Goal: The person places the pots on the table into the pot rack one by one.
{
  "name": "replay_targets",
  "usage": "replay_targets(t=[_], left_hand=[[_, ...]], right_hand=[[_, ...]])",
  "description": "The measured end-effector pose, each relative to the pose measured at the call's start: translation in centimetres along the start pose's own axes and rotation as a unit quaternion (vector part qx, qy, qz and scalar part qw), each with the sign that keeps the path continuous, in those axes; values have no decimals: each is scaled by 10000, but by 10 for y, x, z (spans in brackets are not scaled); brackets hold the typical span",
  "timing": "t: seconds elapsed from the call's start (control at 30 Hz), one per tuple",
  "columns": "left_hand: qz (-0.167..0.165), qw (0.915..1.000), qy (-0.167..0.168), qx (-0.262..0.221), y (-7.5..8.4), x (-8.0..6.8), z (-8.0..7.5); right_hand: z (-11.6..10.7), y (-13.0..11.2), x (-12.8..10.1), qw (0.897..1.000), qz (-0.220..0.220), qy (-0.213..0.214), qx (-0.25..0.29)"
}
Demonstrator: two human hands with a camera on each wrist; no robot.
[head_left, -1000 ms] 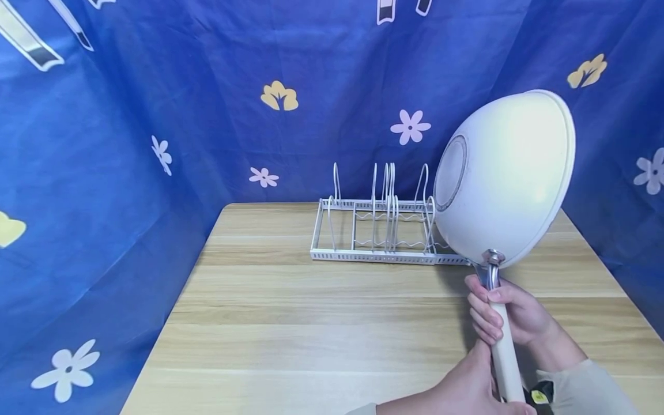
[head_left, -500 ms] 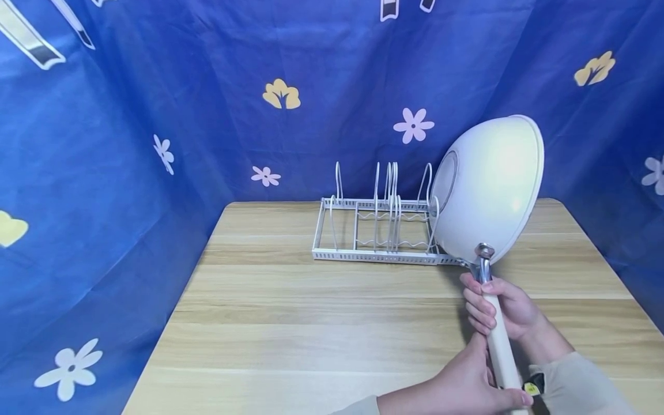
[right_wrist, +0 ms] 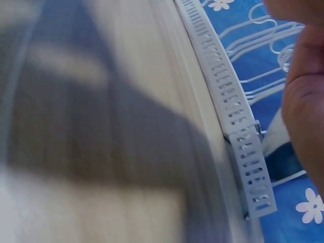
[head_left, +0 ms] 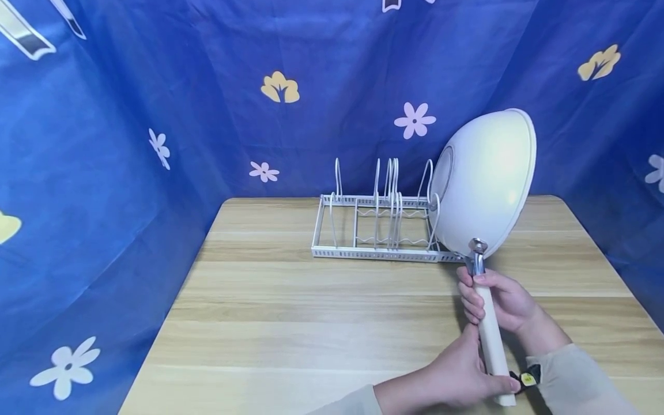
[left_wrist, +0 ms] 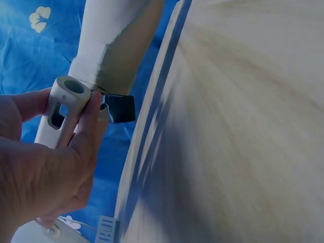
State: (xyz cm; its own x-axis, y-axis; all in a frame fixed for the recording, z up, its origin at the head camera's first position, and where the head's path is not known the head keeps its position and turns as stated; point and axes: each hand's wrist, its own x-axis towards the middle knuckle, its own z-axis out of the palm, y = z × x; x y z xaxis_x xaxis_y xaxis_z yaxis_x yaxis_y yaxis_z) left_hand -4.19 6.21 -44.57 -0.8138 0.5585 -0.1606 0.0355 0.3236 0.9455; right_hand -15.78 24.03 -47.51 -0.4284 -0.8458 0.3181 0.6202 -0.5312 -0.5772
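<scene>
Pan [head_left: 485, 184] stands tilted on edge above both hands, its bowl at the right end of the wire rack [head_left: 376, 227], against the end divider. Right hand [head_left: 498, 300] grasps the handle [head_left: 490, 340] near the metal neck; left hand [head_left: 459, 374] grasps the handle's lower end. Risk, as judged: the heavy bowl sits far beyond the grip, so a loosened hold could swing it onto the thin dividers or tip the light rack. Bench [head_left: 290, 323] lies under the hands; blue flowered cloth [head_left: 155, 104] hangs beyond the rack.
</scene>
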Motion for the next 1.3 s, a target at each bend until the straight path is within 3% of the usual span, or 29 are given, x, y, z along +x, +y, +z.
replay_targets(t=[0.13,0.23,0.33,0.53,0.6,0.8,1.0,1.3], left_hand=[[-279,9995,-7,177,0,0,-2],[-430,9986,-28,296,0,0,-3],[-491,9981,-75,376,-2,-1,-5],[-563,9980,-154,255,-4,1,-8],[-660,9976,-190,125,-5,2,-9],[-838,9958,-360,108,-7,6,-16],[-886,9918,-394,833,-8,8,-21],[-958,9834,-352,1499,-11,12,-22]], right_hand=[[8,-10,-6,9919,406,884,-812],[17,-17,-11,9704,654,1650,-1638],[26,-20,-14,9357,829,2297,-2546],[43,-22,-17,8463,1149,3127,-4157],[48,-21,-17,8303,1172,3203,-4408],[49,-14,-18,8133,1030,3343,-4650],[46,-9,-18,7932,1063,3648,-4760],[42,-3,-13,7805,1077,3920,-4749]])
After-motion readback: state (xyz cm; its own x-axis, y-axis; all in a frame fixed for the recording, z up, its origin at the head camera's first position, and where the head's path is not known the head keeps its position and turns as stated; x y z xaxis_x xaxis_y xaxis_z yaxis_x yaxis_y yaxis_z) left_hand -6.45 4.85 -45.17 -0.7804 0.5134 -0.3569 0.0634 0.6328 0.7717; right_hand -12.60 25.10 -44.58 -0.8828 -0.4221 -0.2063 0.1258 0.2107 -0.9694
